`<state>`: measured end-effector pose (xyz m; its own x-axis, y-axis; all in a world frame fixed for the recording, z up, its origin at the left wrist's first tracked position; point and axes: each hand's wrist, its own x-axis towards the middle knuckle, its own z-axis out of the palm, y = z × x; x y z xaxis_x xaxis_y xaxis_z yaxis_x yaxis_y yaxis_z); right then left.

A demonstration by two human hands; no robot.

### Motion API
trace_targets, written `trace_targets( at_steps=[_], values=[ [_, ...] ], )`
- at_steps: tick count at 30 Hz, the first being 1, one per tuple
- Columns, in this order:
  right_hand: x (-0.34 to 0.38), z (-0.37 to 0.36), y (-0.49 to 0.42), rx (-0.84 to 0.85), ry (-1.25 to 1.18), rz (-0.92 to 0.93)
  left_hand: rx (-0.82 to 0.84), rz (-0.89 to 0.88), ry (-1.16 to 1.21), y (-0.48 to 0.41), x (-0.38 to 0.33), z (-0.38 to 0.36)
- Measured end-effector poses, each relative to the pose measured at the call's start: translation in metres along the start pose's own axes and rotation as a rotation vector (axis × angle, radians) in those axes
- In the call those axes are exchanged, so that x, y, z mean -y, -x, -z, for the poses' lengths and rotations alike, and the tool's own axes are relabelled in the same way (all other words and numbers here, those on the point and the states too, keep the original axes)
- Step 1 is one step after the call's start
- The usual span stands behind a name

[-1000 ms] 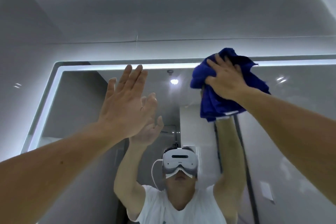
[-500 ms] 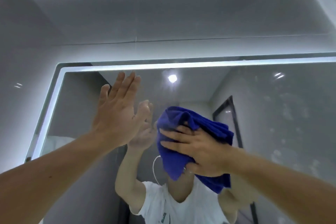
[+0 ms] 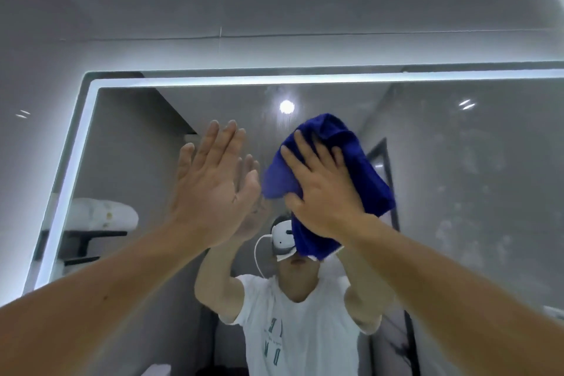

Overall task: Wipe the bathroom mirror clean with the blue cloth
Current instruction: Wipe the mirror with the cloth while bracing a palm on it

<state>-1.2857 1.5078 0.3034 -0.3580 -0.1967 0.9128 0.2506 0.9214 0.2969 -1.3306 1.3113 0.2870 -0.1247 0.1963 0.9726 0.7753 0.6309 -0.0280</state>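
Observation:
The bathroom mirror (image 3: 457,253) fills the wall in front of me, edged by a lit white strip. A crumpled blue cloth (image 3: 363,174) lies against the glass near the middle. My right hand (image 3: 323,189) presses the cloth onto the mirror with its fingers spread over it. To the left, my left hand (image 3: 213,180) rests flat on the glass, fingers straight and together, holding nothing. The lower end of the cloth hangs below my right palm.
Pale smudges and spots (image 3: 476,162) cover the right part of the glass. The lit strip (image 3: 274,80) marks the mirror's top and left edges, with grey wall tiles (image 3: 274,3) above. A shelf with white towels (image 3: 100,217) shows in the reflection at left.
My right hand swept the cloth from the mirror's top edge down and left to the middle, then back up a little. My left hand stayed flat on the glass.

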Motion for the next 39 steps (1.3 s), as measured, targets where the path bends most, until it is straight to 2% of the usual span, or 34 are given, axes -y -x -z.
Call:
trace_targets(
  at_steps=[3,6,8,9,11,15,18,20,25,28,31,34,36,39],
  values=[
    [0.011,-0.019,0.075,0.115,0.041,0.26,0.008,-0.016,0.01,0.01,-0.005,-0.008],
    [-0.008,-0.018,0.134,0.234,0.145,0.494,0.027,-0.028,-0.005,0.026,-0.008,-0.013],
    [-0.033,-0.008,0.147,0.257,0.188,0.581,0.034,-0.038,-0.041,0.036,-0.007,-0.013],
    [-0.043,-0.003,0.145,0.251,0.193,0.566,0.035,-0.042,-0.046,0.041,-0.005,-0.012],
    [-0.058,0.005,0.127,0.184,0.167,0.395,0.037,-0.036,-0.042,0.046,0.001,-0.007],
    [-0.052,0.015,0.029,-0.029,0.046,-0.133,0.054,-0.003,-0.1,0.05,0.009,-0.002],
    [-0.018,0.014,-0.041,-0.056,0.002,-0.281,0.062,0.012,-0.13,0.051,0.013,0.0],
    [0.009,0.006,-0.057,-0.05,0.014,-0.201,0.054,0.005,-0.14,0.051,0.016,0.001],
    [0.039,-0.014,0.008,0.072,0.043,0.288,0.013,-0.009,-0.089,0.05,0.02,-0.003],
    [0.018,-0.021,0.086,0.163,0.11,0.49,0.008,-0.004,-0.092,0.055,0.015,-0.01],
    [-0.03,-0.013,0.131,0.179,0.153,0.542,0.021,0.001,-0.067,0.064,0.007,-0.012],
    [-0.072,0.0,0.124,0.129,0.152,0.422,0.043,0.003,-0.051,0.072,0.0,-0.011],
    [-0.074,0.007,0.098,0.067,0.124,0.137,0.048,0.0,-0.048,0.077,-0.007,-0.013],
    [-0.03,0.002,0.063,-0.046,0.044,-0.274,0.046,-0.005,-0.045,0.085,-0.019,-0.025]
  ],
)
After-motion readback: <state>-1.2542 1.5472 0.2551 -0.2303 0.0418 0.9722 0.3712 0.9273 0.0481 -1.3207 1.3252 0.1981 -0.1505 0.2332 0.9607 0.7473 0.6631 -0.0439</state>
